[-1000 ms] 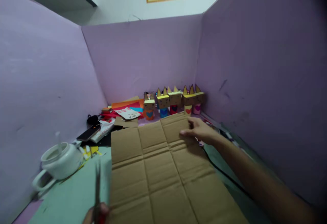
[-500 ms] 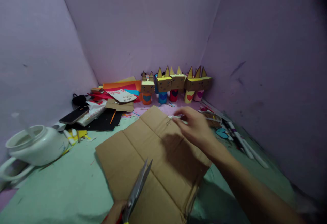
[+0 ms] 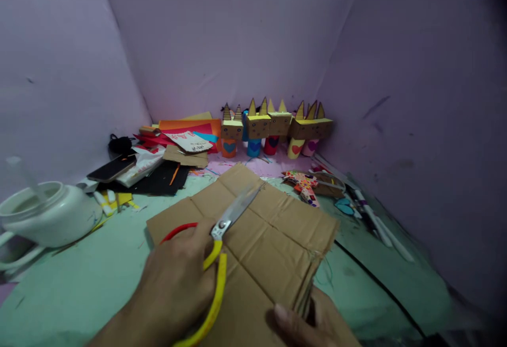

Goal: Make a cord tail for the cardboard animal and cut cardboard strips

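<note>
Left hand [image 3: 176, 275] wraps round scissors [image 3: 222, 226] (blades nearly together); right hand [image 3: 317, 326] pinches cardboard [image 3: 259, 252] at one edge. Creases done; no cut evident.

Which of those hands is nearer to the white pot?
Left. The left hand, gripping the scissors, is to the right of the white pot; the right hand is farther right, holding the near edge of the cardboard.

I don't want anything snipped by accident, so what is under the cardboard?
Green table surface borders the cardboard. The right hand has its thumb on top at the near right edge; its other fingers are mostly hidden. Whatever lies beneath is covered.
</note>
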The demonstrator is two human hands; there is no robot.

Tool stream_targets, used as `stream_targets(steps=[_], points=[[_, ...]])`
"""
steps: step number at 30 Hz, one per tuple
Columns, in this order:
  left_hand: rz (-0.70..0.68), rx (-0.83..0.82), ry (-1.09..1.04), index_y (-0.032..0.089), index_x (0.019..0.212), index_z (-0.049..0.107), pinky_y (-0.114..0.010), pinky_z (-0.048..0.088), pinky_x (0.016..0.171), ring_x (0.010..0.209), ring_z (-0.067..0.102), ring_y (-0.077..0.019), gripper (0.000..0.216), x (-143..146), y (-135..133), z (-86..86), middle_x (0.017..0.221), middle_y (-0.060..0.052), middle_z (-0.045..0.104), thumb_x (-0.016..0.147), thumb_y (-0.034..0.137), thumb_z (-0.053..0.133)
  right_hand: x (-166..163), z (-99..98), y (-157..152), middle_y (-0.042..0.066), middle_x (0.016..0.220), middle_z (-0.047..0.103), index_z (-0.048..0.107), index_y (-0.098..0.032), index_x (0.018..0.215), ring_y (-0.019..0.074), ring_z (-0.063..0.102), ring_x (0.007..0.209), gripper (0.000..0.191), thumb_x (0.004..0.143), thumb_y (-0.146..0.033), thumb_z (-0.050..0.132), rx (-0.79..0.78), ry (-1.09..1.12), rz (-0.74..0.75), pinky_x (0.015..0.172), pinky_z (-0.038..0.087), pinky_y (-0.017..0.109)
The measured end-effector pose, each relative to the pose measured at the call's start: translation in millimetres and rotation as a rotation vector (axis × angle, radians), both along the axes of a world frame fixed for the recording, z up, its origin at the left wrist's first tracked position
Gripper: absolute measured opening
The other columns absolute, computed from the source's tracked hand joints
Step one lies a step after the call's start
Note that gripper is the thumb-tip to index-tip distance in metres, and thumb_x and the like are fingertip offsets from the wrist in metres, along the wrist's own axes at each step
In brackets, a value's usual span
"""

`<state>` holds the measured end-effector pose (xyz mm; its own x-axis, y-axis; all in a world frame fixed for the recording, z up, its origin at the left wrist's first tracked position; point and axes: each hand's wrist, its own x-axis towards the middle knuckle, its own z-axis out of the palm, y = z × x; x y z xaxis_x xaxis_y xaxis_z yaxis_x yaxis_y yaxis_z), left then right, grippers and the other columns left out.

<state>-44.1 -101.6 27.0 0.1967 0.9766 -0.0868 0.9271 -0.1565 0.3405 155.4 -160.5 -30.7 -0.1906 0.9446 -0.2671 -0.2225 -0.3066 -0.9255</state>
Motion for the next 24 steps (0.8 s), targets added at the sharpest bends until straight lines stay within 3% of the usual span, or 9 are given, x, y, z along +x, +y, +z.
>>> stream_targets(steps=[4, 8, 16, 20, 24], points=[[-0.047, -0.012, 0.021, 0.023, 0.09, 0.05, -0.029, 0.036, 0.054, 0.07, 0.059, -0.0226, 0.019, 22, 18, -22.5, 0.076, -0.004, 0.061, 0.074, 0.024, 0.041, 4, -5.7, 18, 0.012, 0.105, 0.065, 0.059, -0.018, 0.1, 0.0292, 0.058, 0.099, 0.043, 0.067, -0.045, 0.064, -0.03, -0.009, -0.163, 0.08, 0.048, 0.04], [-0.091, -0.014, 0.079, 0.024, 0.093, 0.049, -0.03, 0.037, 0.056, 0.071, 0.058, -0.0232, 0.021, 20, 21, -36.5, 0.078, -0.005, 0.06, 0.074, 0.023, 0.04, 12, -16.2, 26, 0.012, 0.11, 0.063, 0.059, -0.018, 0.1, 0.0292, 0.058, 0.101, 0.042, 0.068, -0.045, 0.064, -0.069, 0.001, -0.129, 0.079, 0.049, 0.039], [-0.109, 0.025, 0.138, 0.023, 0.096, 0.05, -0.031, 0.039, 0.06, 0.074, 0.058, -0.0233, 0.025, 19, 20, -37.4, 0.08, -0.006, 0.059, 0.072, 0.022, 0.042, 13, -13.9, 20, 0.013, 0.092, 0.069, 0.064, -0.014, 0.092, 0.03, 0.062, 0.093, 0.038, 0.069, -0.044, 0.064, -0.127, 0.061, -0.061, 0.073, 0.051, 0.04], [-0.134, 0.054, -0.093, 0.021, 0.094, 0.055, -0.028, 0.041, 0.062, 0.073, 0.056, -0.0189, 0.02, 11, 10, -25.2, 0.078, -0.004, 0.059, 0.076, 0.027, 0.046, 11, -10.2, 19, 0.01, 0.099, 0.067, 0.063, -0.018, 0.096, 0.0296, 0.061, 0.095, 0.042, 0.062, -0.042, 0.069, -0.089, 0.058, 0.009, 0.075, 0.05, 0.039], [-0.083, 0.014, -0.39, 0.022, 0.096, 0.058, -0.023, 0.043, 0.06, 0.066, 0.055, -0.0127, 0.022, -13, -27, -10.7, 0.078, 0.0, 0.061, 0.082, 0.034, 0.045, 10, -11.1, 18, 0.01, 0.105, 0.065, 0.063, -0.018, 0.099, 0.0292, 0.06, 0.098, 0.043, 0.062, -0.04, 0.069, -0.072, 0.08, 0.041, 0.08, 0.049, 0.039]])
